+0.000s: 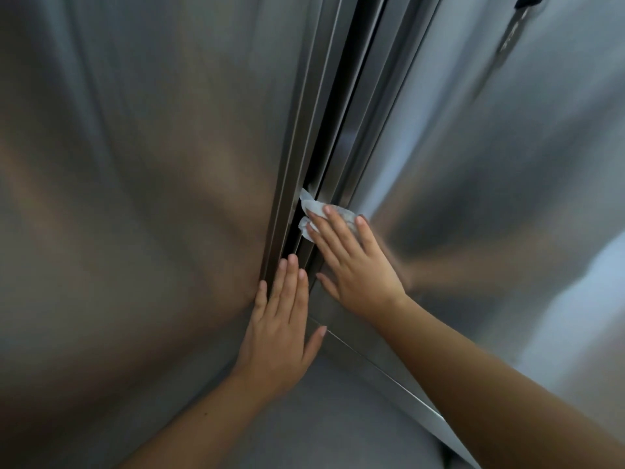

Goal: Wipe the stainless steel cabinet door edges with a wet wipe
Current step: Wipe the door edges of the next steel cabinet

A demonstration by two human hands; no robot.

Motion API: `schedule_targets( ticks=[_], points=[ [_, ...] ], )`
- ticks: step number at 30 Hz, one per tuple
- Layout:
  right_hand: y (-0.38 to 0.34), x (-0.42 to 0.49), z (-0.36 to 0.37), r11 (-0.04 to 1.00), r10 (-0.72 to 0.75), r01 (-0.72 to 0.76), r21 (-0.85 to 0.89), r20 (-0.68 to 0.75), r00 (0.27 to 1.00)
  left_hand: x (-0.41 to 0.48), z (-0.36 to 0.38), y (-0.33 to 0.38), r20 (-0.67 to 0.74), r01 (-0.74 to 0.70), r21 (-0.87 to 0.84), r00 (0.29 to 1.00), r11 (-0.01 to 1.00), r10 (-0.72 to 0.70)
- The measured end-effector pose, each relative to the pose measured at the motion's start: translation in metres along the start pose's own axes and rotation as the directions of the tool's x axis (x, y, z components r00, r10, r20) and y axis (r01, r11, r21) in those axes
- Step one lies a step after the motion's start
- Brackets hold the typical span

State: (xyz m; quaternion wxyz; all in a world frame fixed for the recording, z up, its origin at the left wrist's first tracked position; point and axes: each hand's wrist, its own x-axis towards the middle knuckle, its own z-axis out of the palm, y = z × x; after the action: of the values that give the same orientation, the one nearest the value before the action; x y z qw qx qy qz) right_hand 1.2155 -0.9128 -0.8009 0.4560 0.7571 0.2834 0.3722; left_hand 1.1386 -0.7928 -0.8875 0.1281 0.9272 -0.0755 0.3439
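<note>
Two stainless steel cabinet doors meet at a dark vertical gap [341, 106] with ridged edges. The left door [152, 164] fills the left half, the right door [490, 147] the right. My right hand [355, 265] lies flat with fingers spread, pressing a crumpled white wet wipe [316, 209] against the right door's edge strips beside the gap. My left hand [280, 330] rests flat and empty just below it, fingertips on the left door's edge at the gap. Part of the wipe is hidden under my right fingers.
A dark door handle [527, 1] shows at the top right corner, with its reflection running down the right door. A horizontal seam [378, 370] crosses the lower right, below my right wrist. A lower steel panel [321, 418] lies under both forearms.
</note>
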Motion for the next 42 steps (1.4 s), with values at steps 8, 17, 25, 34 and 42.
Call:
schedule_targets(
  ticks=[8,17,25,34,42],
  points=[
    [-0.030,-0.008,0.007,0.999,-0.009,0.008,0.039,0.018,1.000,-0.019,-0.004,-0.004,0.019,0.045,0.123,0.999,0.991,-0.048],
    [-0.055,-0.015,0.016,0.995,-0.039,0.035,0.095,0.037,0.999,-0.019,-0.019,-0.008,0.096,0.026,0.237,0.994,0.971,-0.050],
    [-0.086,-0.028,0.022,0.974,-0.138,0.111,0.196,0.134,0.981,-0.017,-0.025,-0.004,0.155,0.038,0.250,0.985,0.968,-0.079],
    [-0.098,-0.037,0.022,0.901,-0.338,0.246,0.357,0.226,0.914,-0.016,-0.032,-0.009,0.080,-0.036,0.288,0.997,0.957,0.014],
    [-0.047,-0.023,0.007,0.940,-0.245,0.197,0.278,0.151,0.958,-0.004,-0.037,-0.010,-0.040,-0.053,0.321,0.997,0.946,0.069]
  ],
)
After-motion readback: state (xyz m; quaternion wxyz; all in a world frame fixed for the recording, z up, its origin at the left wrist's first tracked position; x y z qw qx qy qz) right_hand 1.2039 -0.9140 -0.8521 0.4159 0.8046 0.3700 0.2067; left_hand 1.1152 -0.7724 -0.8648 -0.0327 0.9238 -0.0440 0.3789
